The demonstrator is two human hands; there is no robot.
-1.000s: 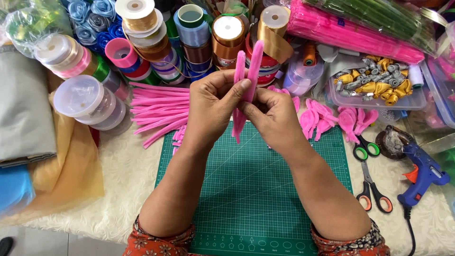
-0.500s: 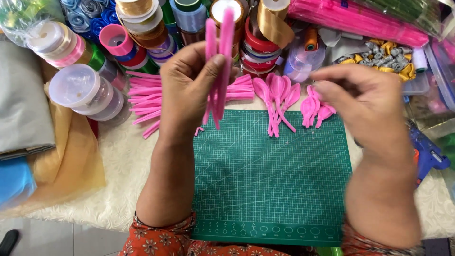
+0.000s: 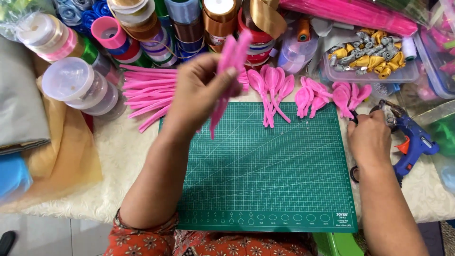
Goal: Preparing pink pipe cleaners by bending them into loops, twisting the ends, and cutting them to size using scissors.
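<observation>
Head view: left hand [image 3: 199,92] fingers clench a pink petal bundle [image 3: 227,78] above the green mat [image 3: 265,170]; right hand [image 3: 369,137] closes on scissors [image 3: 354,173] by the glue gun [image 3: 412,142]; loosely pinched, petals might slip apart.

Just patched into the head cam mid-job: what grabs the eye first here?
The left hand holds up pink petal strips above the green cutting mat. The right hand rests at the mat's right edge by the blue glue gun. Ribbon spools crowd the far side.

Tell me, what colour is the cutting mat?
The mat is green with pale grid lines; head view.
</observation>
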